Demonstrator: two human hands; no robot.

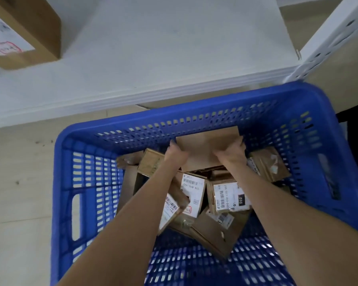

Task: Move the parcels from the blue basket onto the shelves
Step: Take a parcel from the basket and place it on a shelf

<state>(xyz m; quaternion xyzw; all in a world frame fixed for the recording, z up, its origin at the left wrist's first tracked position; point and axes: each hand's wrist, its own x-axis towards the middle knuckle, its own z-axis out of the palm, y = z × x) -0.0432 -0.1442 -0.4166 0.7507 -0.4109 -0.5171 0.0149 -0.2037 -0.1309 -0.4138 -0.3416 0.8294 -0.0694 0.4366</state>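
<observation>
Inside the blue basket [194,120], against its far wall, a plain cardboard box [207,147] sits atop other labelled parcels [211,195]. Left hand [175,154] grips its left edge, right hand [233,152] its right edge, with the box between them. Beyond lies a white shelf [163,48].

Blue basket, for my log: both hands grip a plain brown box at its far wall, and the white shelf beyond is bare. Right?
No: head view shows a labelled cardboard box on the white shelf, at left. The left hand and right hand grip the plain brown box.
</observation>
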